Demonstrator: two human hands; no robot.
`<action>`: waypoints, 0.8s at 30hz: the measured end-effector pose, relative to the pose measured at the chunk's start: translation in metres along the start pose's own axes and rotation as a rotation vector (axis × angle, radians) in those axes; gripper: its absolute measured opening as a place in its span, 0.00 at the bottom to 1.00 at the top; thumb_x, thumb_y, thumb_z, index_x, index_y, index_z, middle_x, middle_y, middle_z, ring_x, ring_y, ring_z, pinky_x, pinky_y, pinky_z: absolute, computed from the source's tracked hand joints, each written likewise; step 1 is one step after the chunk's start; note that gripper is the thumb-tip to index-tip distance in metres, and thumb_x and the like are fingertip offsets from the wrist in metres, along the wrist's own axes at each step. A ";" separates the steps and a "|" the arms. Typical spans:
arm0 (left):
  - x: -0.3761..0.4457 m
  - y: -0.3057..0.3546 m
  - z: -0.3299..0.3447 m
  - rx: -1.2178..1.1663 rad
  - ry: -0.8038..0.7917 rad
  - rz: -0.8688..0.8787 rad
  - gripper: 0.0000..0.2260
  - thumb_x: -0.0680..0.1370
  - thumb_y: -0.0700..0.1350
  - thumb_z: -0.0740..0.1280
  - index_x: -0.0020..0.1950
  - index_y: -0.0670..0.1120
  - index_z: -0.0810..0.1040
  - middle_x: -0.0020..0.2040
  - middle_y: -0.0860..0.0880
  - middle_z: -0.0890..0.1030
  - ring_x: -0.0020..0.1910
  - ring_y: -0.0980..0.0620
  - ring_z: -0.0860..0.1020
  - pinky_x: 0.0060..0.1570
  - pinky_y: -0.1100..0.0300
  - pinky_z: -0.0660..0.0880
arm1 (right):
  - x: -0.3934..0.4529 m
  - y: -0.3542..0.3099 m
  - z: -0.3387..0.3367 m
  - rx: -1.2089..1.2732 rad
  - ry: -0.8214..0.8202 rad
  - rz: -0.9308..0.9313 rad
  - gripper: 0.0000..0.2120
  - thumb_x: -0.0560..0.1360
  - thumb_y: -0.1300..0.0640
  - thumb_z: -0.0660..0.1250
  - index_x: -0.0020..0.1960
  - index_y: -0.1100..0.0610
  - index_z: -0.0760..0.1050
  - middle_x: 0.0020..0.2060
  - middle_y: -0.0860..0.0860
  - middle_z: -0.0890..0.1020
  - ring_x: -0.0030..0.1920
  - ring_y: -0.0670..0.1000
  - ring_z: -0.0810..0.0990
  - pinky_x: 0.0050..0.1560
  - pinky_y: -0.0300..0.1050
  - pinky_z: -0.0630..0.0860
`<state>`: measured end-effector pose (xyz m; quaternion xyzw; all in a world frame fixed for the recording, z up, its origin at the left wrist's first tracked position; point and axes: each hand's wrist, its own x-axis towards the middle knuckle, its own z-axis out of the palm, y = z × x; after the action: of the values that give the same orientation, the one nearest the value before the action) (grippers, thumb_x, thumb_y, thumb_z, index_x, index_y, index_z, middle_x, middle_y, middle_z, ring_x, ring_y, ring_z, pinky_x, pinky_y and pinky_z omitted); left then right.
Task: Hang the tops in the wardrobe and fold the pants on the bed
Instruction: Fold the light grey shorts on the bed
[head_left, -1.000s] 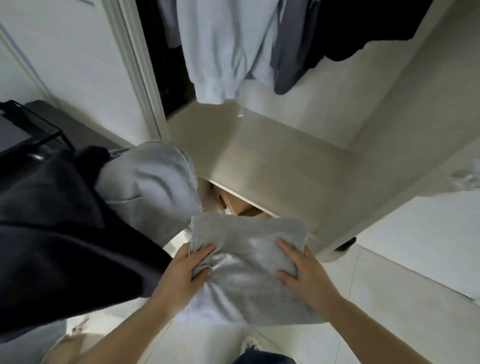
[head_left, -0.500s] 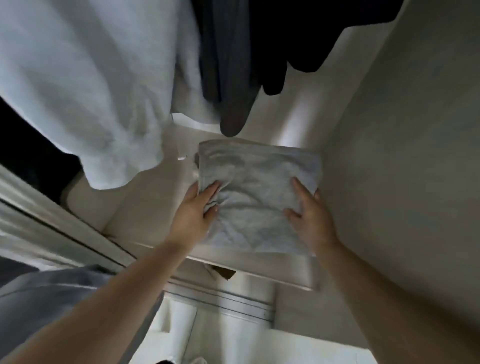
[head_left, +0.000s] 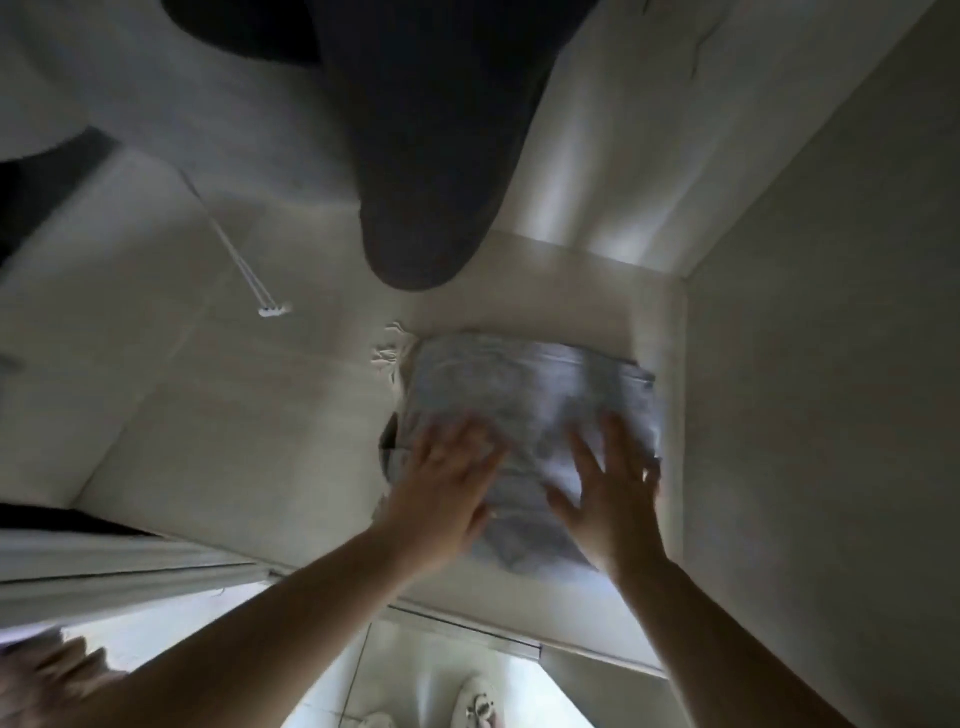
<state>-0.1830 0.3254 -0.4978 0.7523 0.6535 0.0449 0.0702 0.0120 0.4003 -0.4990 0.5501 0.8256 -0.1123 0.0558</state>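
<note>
Folded grey pants (head_left: 524, 395) lie on the wardrobe's bottom shelf (head_left: 234, 415), in its right corner against the side wall. My left hand (head_left: 441, 483) lies flat on the left part of the bundle, fingers straight. My right hand (head_left: 608, 483) rests on its right part with the fingers spread. Both hands are blurred by motion. A dark top (head_left: 426, 156) hangs right above the pants, and a pale top (head_left: 130, 78) hangs at the upper left.
The wardrobe's right side wall (head_left: 831, 364) stands close beside the pants. A white drawstring (head_left: 244, 275) dangles from the pale top over the shelf. The sliding-door track (head_left: 130, 571) runs at lower left. White shoes (head_left: 478, 706) show on the tiled floor below.
I carried the folded pants from in front of the wardrobe onto its shelf, then pushed them into the right corner. My fingers, which gripped the sides, now lie flat on top.
</note>
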 end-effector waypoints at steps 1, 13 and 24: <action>0.004 0.005 0.005 0.001 -0.044 -0.012 0.32 0.63 0.58 0.76 0.63 0.45 0.78 0.65 0.40 0.76 0.65 0.38 0.73 0.59 0.33 0.69 | 0.004 -0.002 0.006 -0.036 -0.049 -0.012 0.35 0.74 0.35 0.58 0.77 0.44 0.50 0.77 0.55 0.43 0.77 0.56 0.44 0.72 0.64 0.49; 0.020 -0.146 0.027 0.191 -0.036 -0.186 0.33 0.76 0.66 0.52 0.74 0.48 0.64 0.74 0.41 0.64 0.73 0.40 0.63 0.66 0.36 0.63 | 0.116 -0.127 0.042 0.070 0.124 -0.132 0.34 0.73 0.34 0.55 0.75 0.49 0.61 0.77 0.59 0.53 0.76 0.59 0.51 0.68 0.72 0.54; 0.035 -0.295 0.006 0.344 -0.087 -0.209 0.34 0.74 0.69 0.36 0.76 0.55 0.42 0.78 0.49 0.42 0.77 0.49 0.42 0.74 0.49 0.42 | 0.206 -0.191 0.048 0.032 0.118 -0.460 0.39 0.70 0.28 0.46 0.76 0.43 0.46 0.77 0.47 0.42 0.77 0.49 0.42 0.70 0.61 0.46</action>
<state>-0.4653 0.3995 -0.5530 0.6824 0.7225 -0.1073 -0.0268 -0.2450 0.5023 -0.5666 0.3541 0.9291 -0.1028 -0.0282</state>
